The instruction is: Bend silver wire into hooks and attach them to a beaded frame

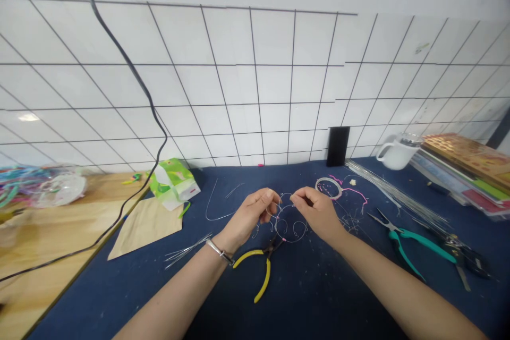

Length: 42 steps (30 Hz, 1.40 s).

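My left hand (257,210), with a silver bracelet (220,251) at its wrist, pinches the left side of a thin silver wire piece (283,240). The wire is bent into rings and curls, with small pink spots on it. The fingertips of my right hand (319,211) are pressed together at the right of its upper loop. What exactly lies between those fingertips is too small to make out. Just below the wire, yellow-handled pliers (266,271) lie with their handles spread, their jaws near the wire curls.
To the right lie teal-handled pliers (428,244), a bundle of straight wires (394,191) and a white ring-shaped dish (329,188). A white mug (399,152) stands beside stacked books (470,170). Cut wires (187,251), a beige cloth pouch (147,226) and a green packet (173,181) are left.
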{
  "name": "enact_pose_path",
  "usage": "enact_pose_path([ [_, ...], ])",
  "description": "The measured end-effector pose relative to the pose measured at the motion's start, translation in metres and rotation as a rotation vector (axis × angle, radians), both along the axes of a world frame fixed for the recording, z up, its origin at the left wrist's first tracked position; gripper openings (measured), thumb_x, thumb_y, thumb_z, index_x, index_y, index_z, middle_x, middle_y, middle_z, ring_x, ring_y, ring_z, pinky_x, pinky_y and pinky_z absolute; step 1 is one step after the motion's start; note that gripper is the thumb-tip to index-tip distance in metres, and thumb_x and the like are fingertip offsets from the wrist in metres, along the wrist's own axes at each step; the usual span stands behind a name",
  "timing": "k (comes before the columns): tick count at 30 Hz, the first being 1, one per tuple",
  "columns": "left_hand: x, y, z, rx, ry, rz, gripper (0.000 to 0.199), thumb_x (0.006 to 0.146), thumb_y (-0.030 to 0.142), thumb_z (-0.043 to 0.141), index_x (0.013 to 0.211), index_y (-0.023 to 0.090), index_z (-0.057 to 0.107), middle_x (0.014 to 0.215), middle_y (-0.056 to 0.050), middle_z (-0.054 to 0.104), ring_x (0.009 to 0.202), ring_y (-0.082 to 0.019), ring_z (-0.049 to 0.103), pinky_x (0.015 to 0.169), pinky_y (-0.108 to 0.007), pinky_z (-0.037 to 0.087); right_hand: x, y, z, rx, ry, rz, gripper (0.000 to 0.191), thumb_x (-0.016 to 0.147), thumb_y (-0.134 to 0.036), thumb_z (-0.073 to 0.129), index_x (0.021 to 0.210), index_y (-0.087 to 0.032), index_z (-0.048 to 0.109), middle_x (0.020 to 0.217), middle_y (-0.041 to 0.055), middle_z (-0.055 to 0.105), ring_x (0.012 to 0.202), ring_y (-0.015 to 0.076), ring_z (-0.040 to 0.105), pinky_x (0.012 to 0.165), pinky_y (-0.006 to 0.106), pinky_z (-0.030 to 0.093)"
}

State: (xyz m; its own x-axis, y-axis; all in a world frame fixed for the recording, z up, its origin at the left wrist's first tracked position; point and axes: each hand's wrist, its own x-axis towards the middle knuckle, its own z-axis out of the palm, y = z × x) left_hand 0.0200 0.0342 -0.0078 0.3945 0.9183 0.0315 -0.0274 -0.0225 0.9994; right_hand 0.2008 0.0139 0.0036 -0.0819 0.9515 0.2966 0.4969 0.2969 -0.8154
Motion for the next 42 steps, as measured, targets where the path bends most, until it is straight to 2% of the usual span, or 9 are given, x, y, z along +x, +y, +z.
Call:
enact_pose_path([
  [4, 0.001, 0.0, -0.002, 0.063, 0.1, 0.005, 0.026, 0.08, 0.04, 0.054, 0.076, 0.014, 0.056, 0.061, 0.002, 0.049, 0.049, -0.007, 0.041, 0.047, -0.019, 0.031, 0.0, 0.001, -0.001, 0.036, -0.007, -0.063, 0.02, 0.083, -0.034, 0.047, 0.073, -0.019, 0.057, 0.068, -0.0022, 0.055, 0.064, 0.011, 0.049, 0.061, 0.023, 0.037],
  [10, -0.001, 0.002, -0.003, 0.138, 0.214, 0.014, 0.021, 0.08, 0.034, 0.054, 0.071, 0.015, 0.053, 0.058, 0.004, 0.046, 0.049, -0.007, 0.042, 0.049, -0.019, 0.034, 0.002, 0.002, -0.001, 0.075, -0.009, -0.138, 0.021, 0.083, -0.033, 0.049, 0.07, -0.019, 0.056, 0.065, -0.0028, 0.053, 0.061, 0.0106, 0.047, 0.059, 0.023, 0.036],
  [13, -0.001, 0.003, -0.002, 0.198, 0.251, 0.001, 0.019, 0.081, 0.031, 0.054, 0.069, 0.015, 0.053, 0.06, 0.003, 0.048, 0.054, -0.009, 0.045, 0.053, -0.021, 0.037, 0.002, 0.002, -0.001, 0.067, -0.006, -0.119, 0.02, 0.083, -0.033, 0.049, 0.07, -0.019, 0.056, 0.064, -0.0027, 0.053, 0.061, 0.0106, 0.047, 0.058, 0.023, 0.036],
  [16, 0.0, 0.002, -0.001, 0.225, 0.201, 0.037, 0.013, 0.078, 0.028, 0.057, 0.082, 0.016, 0.057, 0.07, 0.001, 0.054, 0.064, -0.011, 0.049, 0.06, -0.022, 0.04, 0.001, 0.002, -0.003, 0.044, 0.007, -0.072, 0.02, 0.083, -0.033, 0.048, 0.072, -0.019, 0.057, 0.066, -0.0023, 0.054, 0.063, 0.011, 0.048, 0.059, 0.023, 0.036],
  [19, 0.004, 0.0, -0.002, 0.191, 0.125, 0.052, 0.021, 0.076, 0.027, 0.06, 0.094, 0.018, 0.056, 0.077, 0.0, 0.057, 0.07, -0.012, 0.052, 0.064, -0.023, 0.042, -0.002, 0.001, -0.004, 0.032, 0.015, -0.046, 0.018, 0.083, -0.032, 0.048, 0.074, -0.019, 0.057, 0.068, -0.002, 0.054, 0.064, 0.0111, 0.048, 0.06, 0.023, 0.037],
  [26, 0.009, 0.0, -0.008, 0.136, 0.12, 0.168, 0.011, 0.075, 0.025, 0.06, 0.082, 0.016, 0.058, 0.067, 0.0, 0.057, 0.061, -0.012, 0.054, 0.057, -0.023, 0.043, -0.004, -0.003, -0.006, 0.07, 0.002, 0.026, 0.016, 0.084, -0.028, 0.047, 0.074, -0.019, 0.057, 0.066, -0.0027, 0.051, 0.061, 0.0101, 0.045, 0.059, 0.022, 0.035],
  [33, 0.012, -0.004, -0.008, 0.133, 0.043, 0.213, 0.008, 0.077, 0.024, 0.059, 0.077, 0.016, 0.056, 0.06, 0.002, 0.055, 0.057, -0.01, 0.051, 0.055, -0.021, 0.04, -0.004, -0.002, -0.008, 0.154, -0.04, 0.055, 0.015, 0.083, -0.021, 0.047, 0.069, -0.019, 0.054, 0.065, -0.003, 0.048, 0.062, 0.0098, 0.044, 0.061, 0.022, 0.035],
  [42, 0.015, -0.008, -0.013, 0.053, -0.089, 0.232, 0.009, 0.076, 0.023, 0.061, 0.076, 0.015, 0.056, 0.065, 0.002, 0.056, 0.055, -0.007, 0.051, 0.053, -0.019, 0.039, -0.005, -0.001, -0.007, 0.153, -0.036, 0.069, 0.016, 0.081, -0.021, 0.048, 0.067, -0.018, 0.054, 0.064, -0.003, 0.048, 0.062, 0.0096, 0.044, 0.061, 0.022, 0.035],
])
